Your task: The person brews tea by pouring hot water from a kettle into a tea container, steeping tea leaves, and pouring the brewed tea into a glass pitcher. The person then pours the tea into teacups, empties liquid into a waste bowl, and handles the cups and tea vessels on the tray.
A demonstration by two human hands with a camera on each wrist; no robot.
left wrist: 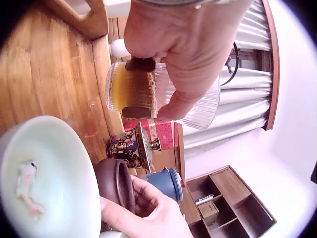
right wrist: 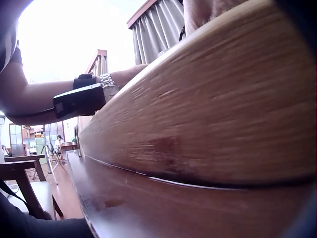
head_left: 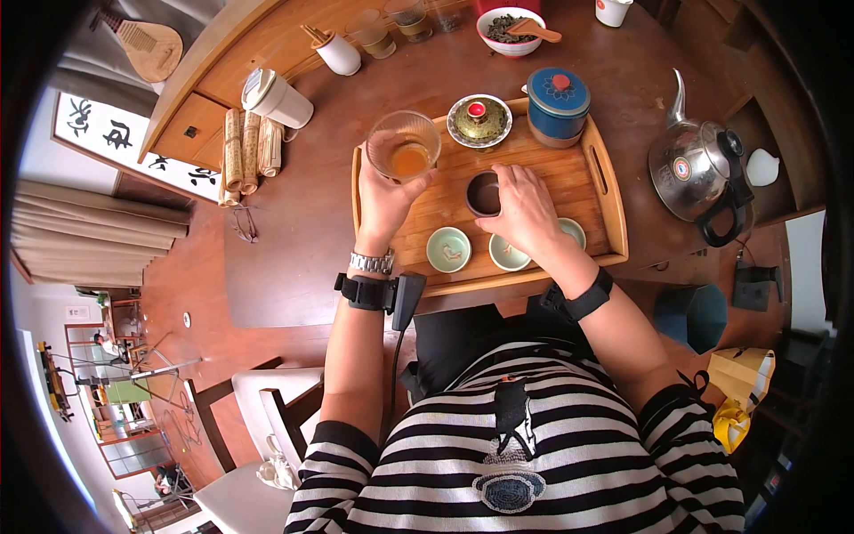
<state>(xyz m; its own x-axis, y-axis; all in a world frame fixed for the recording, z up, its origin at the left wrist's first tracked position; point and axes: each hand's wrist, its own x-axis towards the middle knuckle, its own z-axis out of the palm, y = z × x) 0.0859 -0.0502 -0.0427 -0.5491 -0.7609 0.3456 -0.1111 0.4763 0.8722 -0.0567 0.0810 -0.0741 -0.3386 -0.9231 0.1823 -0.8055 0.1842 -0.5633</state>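
Note:
In the head view my left hand grips a ribbed glass with amber tea in the bottom, above the tray's left side. The left wrist view shows the glass from the side, with dark patches around its band. My right hand holds a dark brown clay cup by its rim, thumb and fingers on its right side. Pale green cups stand along the near edge of the wooden tray; one is partly hidden by the right wrist. The right wrist view shows mainly the tray's side.
At the tray's back are a lidded gaiwan and a blue lidded pot. A steel kettle stands to the right. Further back is a bowl of tea leaves. Bamboo rolls lie at left beside a white container.

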